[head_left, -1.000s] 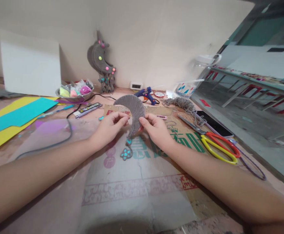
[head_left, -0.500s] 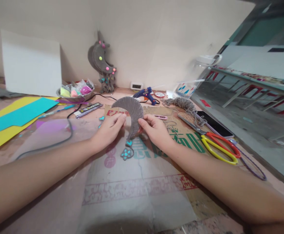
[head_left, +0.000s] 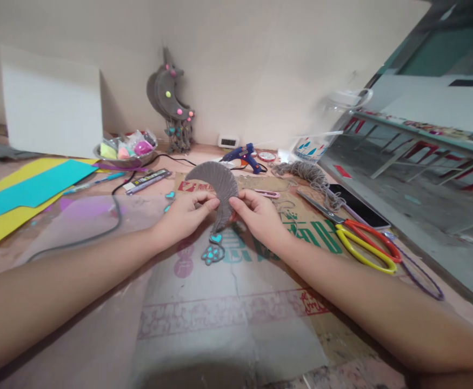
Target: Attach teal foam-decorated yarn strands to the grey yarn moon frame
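Head view: my left hand [head_left: 187, 215], right hand [head_left: 258, 215] pinch crescent [head_left: 225, 186], seemingly fully wrapped; hearts [head_left: 170, 195] left of it apparently unattached.

Gray crescent moon [head_left: 226, 186] with turquoise charms, held up at the center of the frame.
Fine strands line its surface; the outer curve faces upper right, one tip points left, the other downward. Below the lower tip are a turquoise heart [head_left: 216, 238] and a gray-edged, turquoise flower-like charm [head_left: 212, 254].
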### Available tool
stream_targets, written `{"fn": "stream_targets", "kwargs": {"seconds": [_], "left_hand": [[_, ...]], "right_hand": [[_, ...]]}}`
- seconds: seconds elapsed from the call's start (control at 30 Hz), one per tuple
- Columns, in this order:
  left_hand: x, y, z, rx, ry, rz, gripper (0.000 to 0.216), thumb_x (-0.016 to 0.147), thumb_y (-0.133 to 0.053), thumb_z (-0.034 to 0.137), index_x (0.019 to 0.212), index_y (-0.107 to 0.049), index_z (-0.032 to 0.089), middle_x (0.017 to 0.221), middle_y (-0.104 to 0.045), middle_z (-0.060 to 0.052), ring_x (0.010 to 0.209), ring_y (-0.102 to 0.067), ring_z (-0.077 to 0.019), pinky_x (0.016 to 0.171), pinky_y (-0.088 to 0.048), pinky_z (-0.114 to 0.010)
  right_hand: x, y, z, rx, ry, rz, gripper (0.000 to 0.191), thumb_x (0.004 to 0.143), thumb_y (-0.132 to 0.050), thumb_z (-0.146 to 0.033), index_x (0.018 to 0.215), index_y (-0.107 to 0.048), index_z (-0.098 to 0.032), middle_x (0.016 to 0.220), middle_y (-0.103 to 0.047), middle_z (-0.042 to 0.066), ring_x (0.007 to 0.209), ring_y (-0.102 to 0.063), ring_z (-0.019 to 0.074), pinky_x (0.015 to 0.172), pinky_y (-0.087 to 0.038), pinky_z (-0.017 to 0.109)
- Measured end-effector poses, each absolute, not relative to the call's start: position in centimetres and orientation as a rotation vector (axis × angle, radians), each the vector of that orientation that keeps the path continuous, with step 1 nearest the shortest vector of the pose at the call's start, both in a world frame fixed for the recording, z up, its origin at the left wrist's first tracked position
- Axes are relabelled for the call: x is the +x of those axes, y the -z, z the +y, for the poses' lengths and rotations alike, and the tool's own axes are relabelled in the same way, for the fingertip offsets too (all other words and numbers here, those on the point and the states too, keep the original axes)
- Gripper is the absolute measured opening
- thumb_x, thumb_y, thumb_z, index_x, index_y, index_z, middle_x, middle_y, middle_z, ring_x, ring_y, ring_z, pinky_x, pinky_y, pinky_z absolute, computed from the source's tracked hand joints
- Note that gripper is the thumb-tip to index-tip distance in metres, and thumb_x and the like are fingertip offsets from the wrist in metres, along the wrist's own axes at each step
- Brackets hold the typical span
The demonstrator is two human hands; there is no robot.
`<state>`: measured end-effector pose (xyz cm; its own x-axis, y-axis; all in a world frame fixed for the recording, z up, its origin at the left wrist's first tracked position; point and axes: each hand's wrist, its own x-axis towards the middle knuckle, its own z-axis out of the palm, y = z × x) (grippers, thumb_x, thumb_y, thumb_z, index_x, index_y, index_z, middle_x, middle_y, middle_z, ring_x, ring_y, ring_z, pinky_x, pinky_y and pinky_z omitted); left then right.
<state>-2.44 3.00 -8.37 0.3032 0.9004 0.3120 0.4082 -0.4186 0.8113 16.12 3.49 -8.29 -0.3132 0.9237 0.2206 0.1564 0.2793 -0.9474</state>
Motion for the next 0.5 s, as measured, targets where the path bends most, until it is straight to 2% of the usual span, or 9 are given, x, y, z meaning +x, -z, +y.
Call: {"fn": "stream_targets", "kwargs": {"seconds": [0.13, 0.27, 0.4, 0.5], "left_hand": [[-2.3, 8.8, 3.3, 1.882, -1.113, 1.188, 0.021, 0.09, -0.047, 0.028, 0.085, -0.064, 0.017, 0.081, -0.068, -0.002, 0.078, -0.061, -0.0139, 0.076, -0.047, -0.025], [-2.2, 8.6, 3.0, 1.737, -1.091, 1.216, 0.023, 0.088, -0.052, 0.031, 0.1, -0.067, 0.018, 0.089, -0.071, -0.003, 0.08, -0.065, -0.0155, 0.075, -0.049, -0.027], [-2.1, 8.2, 2.7, 1.718, -1.116, 1.229, 0.017, 0.082, -0.061, 0.034, 0.084, -0.064, 0.018, 0.082, -0.069, -0.002, 0.076, -0.062, -0.0155, 0.072, -0.047, -0.027], [-2.2, 8.1, 2.6, 1.776, -1.172, 1.212, 0.019, 0.083, -0.059, 0.035, 0.078, -0.058, 0.018, 0.078, -0.064, 0.0, 0.074, -0.058, -0.0146, 0.071, -0.045, -0.027]], "right_hand": [[16.2, 8.3, 3.6, -1.004, -1.138, -1.641, 0.022, 0.085, -0.057, -0.041, 0.082, -0.058, -0.02, 0.064, -0.061, -0.002, 0.06, -0.059, 0.0133, 0.062, -0.049, 0.027], [17.0, 7.3, 3.9, -0.987, -1.007, -1.621, 0.026, 0.086, -0.058, -0.043, 0.074, -0.057, -0.019, 0.063, -0.061, -0.001, 0.062, -0.058, 0.0132, 0.066, -0.048, 0.027], [18.1, 5.0, 4.0, -0.892, -0.924, -1.591, 0.026, 0.087, -0.058, -0.039, 0.071, -0.057, -0.019, 0.064, -0.059, -0.002, 0.063, -0.057, 0.0117, 0.067, -0.048, 0.026], [18.5, 2.6, 3.2, -0.902, -0.854, -1.626, 0.023, 0.087, -0.059, -0.039, 0.073, -0.058, -0.021, 0.066, -0.059, -0.002, 0.063, -0.057, 0.0116, 0.064, -0.048, 0.026]]}}
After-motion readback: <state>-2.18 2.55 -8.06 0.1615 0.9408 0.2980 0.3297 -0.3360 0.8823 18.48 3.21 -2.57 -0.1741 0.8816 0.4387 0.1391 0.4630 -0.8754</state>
